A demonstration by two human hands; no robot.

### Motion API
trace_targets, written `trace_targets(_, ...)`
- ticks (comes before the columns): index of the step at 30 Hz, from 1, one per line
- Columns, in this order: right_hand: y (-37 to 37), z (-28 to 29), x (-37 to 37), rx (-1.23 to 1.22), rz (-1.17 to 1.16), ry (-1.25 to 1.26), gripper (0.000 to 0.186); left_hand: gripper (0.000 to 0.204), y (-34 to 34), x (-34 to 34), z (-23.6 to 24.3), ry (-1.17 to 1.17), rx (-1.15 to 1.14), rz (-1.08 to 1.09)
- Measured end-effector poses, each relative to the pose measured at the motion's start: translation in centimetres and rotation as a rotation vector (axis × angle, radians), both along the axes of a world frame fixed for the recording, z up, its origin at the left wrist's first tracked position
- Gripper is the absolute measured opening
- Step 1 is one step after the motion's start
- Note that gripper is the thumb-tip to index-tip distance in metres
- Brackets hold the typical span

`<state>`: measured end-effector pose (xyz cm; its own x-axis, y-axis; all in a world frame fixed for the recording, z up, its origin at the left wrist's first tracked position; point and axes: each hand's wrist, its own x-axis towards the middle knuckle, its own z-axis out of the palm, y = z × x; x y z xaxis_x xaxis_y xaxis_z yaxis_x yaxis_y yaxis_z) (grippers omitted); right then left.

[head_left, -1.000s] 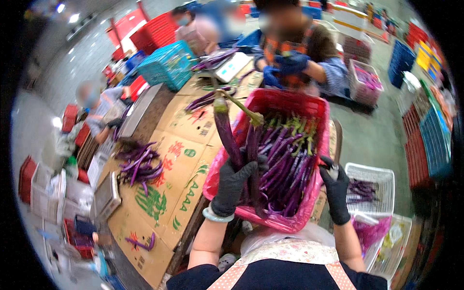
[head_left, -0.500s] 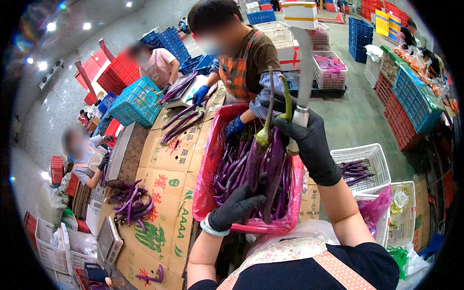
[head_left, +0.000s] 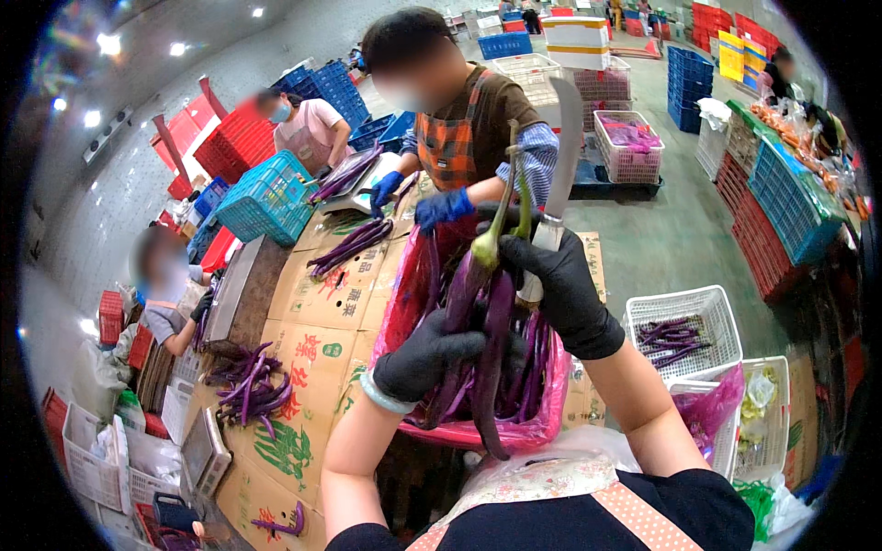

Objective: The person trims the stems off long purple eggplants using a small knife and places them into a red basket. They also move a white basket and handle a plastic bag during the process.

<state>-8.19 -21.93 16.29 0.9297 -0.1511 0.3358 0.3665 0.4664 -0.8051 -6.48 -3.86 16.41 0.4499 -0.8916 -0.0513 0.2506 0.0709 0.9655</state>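
Two long purple eggplants (head_left: 493,358) with green stems stand upright in front of me, over a pink-lined crate (head_left: 540,422) full of more eggplants. My left hand (head_left: 423,363), black-gloved, is wrapped round their lower part. My right hand (head_left: 567,289), also black-gloved, is closed on a knife (head_left: 562,147) with an upright curved blade and pale handle, against the stem ends. A co-worker (head_left: 459,129) in an orange-checked apron stands opposite, one blue-gloved hand (head_left: 441,209) at the crate's far end, the other near a scale.
Cardboard (head_left: 326,358) covers the table, holding eggplant piles (head_left: 253,390), scales (head_left: 204,450) and a teal crate (head_left: 262,197). White baskets (head_left: 684,298) stand on the right floor, stacked crates (head_left: 790,230) beyond. Two more workers (head_left: 165,321) are on the left.
My right hand rose with the knife, then lowered slightly to the stems. My left hand stayed on the eggplants. The co-worker opposite lifted a blue-gloved hand from inside the crate toward its far rim.
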Motion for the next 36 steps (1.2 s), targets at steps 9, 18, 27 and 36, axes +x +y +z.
trace_targets(9,0.0,-3.0,-0.3,-0.419,-0.356,-0.129,0.032,0.035,0.0,-1.6,1.1,0.167,0.173,0.362)
trace_targets(18,-1.0,-6.6,0.0,-1.263,-0.656,-0.457,0.047,0.028,1.9,-1.8,-0.2,0.199,0.332,0.504)
trace_targets(27,1.8,-10.0,1.5,-1.24,-0.629,-0.433,0.028,0.025,2.8,-3.2,-2.1,0.355,0.405,0.49)
trace_targets(36,0.7,-18.5,3.2,-0.969,-0.336,0.038,0.018,0.031,6.7,-4.0,-4.1,0.452,0.474,0.509)
